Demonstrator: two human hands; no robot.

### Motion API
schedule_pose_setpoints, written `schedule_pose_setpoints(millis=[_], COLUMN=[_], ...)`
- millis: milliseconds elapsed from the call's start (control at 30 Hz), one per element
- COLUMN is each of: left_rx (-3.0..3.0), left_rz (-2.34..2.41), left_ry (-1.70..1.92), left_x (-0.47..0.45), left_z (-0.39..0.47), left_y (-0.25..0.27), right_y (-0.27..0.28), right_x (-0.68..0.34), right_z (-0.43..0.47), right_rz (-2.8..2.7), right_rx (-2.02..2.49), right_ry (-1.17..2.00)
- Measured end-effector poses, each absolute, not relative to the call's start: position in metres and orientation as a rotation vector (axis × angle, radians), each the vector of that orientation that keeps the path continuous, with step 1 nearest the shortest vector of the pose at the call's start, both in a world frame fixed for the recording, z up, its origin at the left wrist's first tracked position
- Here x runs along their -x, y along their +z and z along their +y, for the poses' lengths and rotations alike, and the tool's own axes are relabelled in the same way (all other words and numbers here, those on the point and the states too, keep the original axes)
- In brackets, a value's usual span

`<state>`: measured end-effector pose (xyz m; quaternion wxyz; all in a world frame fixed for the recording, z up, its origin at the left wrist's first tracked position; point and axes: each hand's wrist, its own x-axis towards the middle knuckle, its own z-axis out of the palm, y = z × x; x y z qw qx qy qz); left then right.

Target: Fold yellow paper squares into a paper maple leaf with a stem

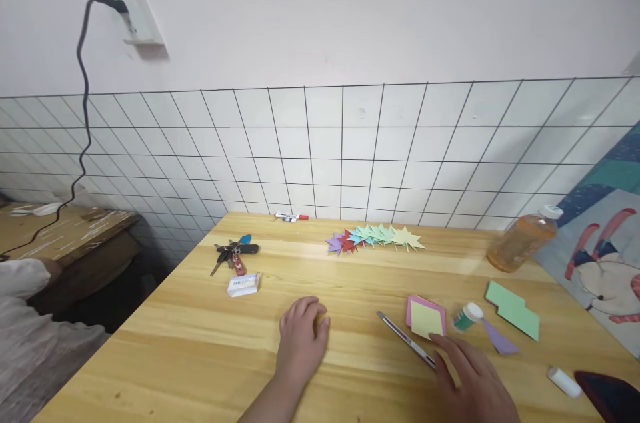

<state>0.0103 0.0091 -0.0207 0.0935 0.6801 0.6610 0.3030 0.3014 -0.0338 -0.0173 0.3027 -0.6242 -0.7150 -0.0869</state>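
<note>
My left hand (303,336) rests on the wooden table (200,336), its fingers slightly bent and the thumb apart, with nothing in it. At the lower right, my right hand (473,379) is spread over the table. Its fingertips are at the near corner of a yellow sticky note (427,320), which lies on pink notes (416,301). The thumb is beside the end of a slim silver tool (406,339), a pen or a craft knife; I cannot tell which. Just beyond this hand stands a small white-capped bottle (467,317) with a green label. A folded purple paper (500,337) lies beside it.
Overlapping paper leaves (375,236) in several colours lie near the tiled wall. Further left are keys (235,251), a small white box (243,284) and a marker (291,217). To the right are green notes (514,309), an amber bottle (523,241) and a white cylinder (565,382). A person's sleeve (35,336) shows far left.
</note>
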Motion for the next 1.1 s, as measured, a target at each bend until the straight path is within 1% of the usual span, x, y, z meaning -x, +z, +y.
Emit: schedule_pose_setpoints(millis=[67, 233, 400, 567, 833, 1100], left_rx=[-2.025, -2.070, -2.111, -2.117, -2.103, -2.118], left_rz=[1.970, 1.920, 1.866, 1.848, 1.833, 1.827], left_ry=[0.894, 0.917, 0.967, 0.983, 1.028, 1.030], left_x=[-0.011, -0.009, -0.007, -0.008, -0.009, -0.010], left_z=[0.009, 0.007, 0.004, 0.002, 0.001, 0.000], left_y=[-0.020, -0.021, -0.023, -0.022, -0.024, -0.023], right_y=[-0.031, -0.046, -0.049, -0.044, -0.039, -0.039], right_x=[-0.316, -0.318, -0.310, -0.309, -0.305, -0.306], right_z=[-0.039, -0.024, -0.016, -0.020, -0.019, -0.019], right_rz=[-1.963, -2.121, -1.980, -1.924, -1.770, -1.664], right_rx=[1.758, 1.834, 1.949, 1.916, 2.023, 2.117], right_ry=[-0.252, -0.172, -0.172, -0.211, -0.270, -0.210])
